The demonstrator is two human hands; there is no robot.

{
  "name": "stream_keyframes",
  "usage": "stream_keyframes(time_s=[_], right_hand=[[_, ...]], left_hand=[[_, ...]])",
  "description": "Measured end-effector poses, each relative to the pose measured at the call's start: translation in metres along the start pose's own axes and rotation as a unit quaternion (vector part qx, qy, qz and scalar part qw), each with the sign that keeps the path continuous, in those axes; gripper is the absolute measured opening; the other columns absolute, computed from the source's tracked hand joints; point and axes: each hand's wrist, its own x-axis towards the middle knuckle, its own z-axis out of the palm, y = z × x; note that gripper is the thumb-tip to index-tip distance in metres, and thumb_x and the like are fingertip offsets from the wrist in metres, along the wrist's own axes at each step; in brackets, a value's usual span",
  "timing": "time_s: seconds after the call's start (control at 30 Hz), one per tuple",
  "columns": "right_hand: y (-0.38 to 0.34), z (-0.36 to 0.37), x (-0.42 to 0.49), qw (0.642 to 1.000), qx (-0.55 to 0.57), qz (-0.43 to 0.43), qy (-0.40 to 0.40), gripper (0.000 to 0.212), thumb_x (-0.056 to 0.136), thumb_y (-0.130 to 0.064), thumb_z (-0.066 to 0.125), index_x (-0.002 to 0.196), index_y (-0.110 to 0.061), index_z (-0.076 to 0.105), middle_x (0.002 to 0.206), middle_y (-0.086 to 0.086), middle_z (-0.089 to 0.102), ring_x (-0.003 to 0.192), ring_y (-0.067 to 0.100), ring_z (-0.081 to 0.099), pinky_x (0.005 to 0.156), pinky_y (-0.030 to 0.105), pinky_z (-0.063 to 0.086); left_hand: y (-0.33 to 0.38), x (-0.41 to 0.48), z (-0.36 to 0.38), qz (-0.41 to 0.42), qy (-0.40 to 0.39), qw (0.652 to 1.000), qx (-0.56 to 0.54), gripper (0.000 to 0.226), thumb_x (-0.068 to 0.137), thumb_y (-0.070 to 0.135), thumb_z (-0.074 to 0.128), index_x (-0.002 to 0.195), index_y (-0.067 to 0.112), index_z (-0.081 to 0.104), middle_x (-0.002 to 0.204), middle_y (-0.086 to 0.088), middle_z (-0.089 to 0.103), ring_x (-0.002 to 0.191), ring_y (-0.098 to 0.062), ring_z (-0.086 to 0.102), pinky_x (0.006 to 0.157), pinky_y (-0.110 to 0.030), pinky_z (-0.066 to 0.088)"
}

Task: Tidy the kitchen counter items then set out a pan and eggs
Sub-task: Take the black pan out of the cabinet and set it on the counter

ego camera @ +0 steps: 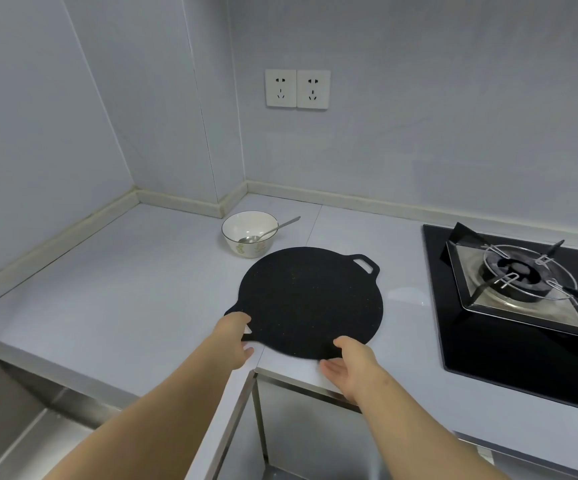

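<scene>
Plainly, the left grip (238, 336) is pinching the near handle of the pan (310, 301), thumb on top and fingers curled beneath it. The left forearm reaches forward, bare, from the lower left, with the wrist straight. The right grip (349, 362) is spread at the pan's near rim. Its thumb lies on the black surface and its straight fingers point left just below the edge; whether they press up against the underside I cannot tell. The right forearm comes in from the lower right, angled toward the left grip.

The pan, flat, round and black, lies on the pale tabletop (124, 278) just beyond both grips, with its far handle (365, 264) pointing away to the right. Beyond the left grip, past the pan, stands a white bowl (246, 249), close to the pan's far edge, with a spoon (270, 230) leaning in it. Well to the right of the right grip is a gas burner (523, 275) on a black hob. Below and left of the left grip is a steel sink (20, 410). High on the wall beyond both are two sockets (297, 89)
</scene>
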Motion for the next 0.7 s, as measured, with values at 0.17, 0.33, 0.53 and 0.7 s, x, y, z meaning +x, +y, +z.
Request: stream_keyframes(time_s=[0.17,0.33,0.53,0.7], right_hand=[[-0.004,-0.014,-0.018,1.000,-0.004,-0.004,-0.025,0.043,0.094,-0.012,0.051,0.135,-0.005,0.040,0.133,0.021,0.046,0.115,0.036,0.054,0.096,0.041,0.048],[0.002,-0.039,-0.030,0.997,-0.051,-0.035,-0.036,0.037,0.093,-0.016,0.049,0.129,-0.008,0.045,0.124,0.014,0.049,0.100,0.029,0.058,0.082,0.038,0.050],[0.021,-0.086,-0.054,0.996,-0.060,-0.050,-0.044,0.019,0.093,-0.013,0.045,0.107,-0.005,0.055,0.085,0.009,0.062,0.073,0.022,0.060,0.060,0.030,0.049],[0.048,-0.142,-0.088,0.997,-0.028,-0.065,-0.025,0.012,0.092,-0.011,0.047,0.085,-0.009,0.056,0.077,0.007,0.062,0.066,0.020,0.057,0.056,0.027,0.046]], left_hand=[[-0.006,-0.025,0.013,-0.006,0.033,0.999,0.009,0.042,0.096,0.012,0.049,0.135,0.005,0.037,0.140,-0.014,0.036,0.131,-0.032,0.035,0.110,-0.041,0.030],[-0.020,-0.052,0.025,0.024,0.027,0.999,0.005,0.044,0.093,0.013,0.051,0.135,0.006,0.039,0.135,-0.014,0.043,0.126,-0.032,0.043,0.108,-0.042,0.036],[-0.060,-0.095,0.044,0.038,-0.068,0.997,0.015,0.039,0.095,0.015,0.049,0.133,0.009,0.044,0.135,-0.009,0.051,0.121,-0.025,0.050,0.103,-0.040,0.040],[-0.117,-0.126,0.060,0.053,-0.120,0.986,0.100,0.024,0.096,0.017,0.048,0.118,0.011,0.053,0.103,-0.006,0.063,0.094,-0.020,0.061,0.089,-0.036,0.043]])
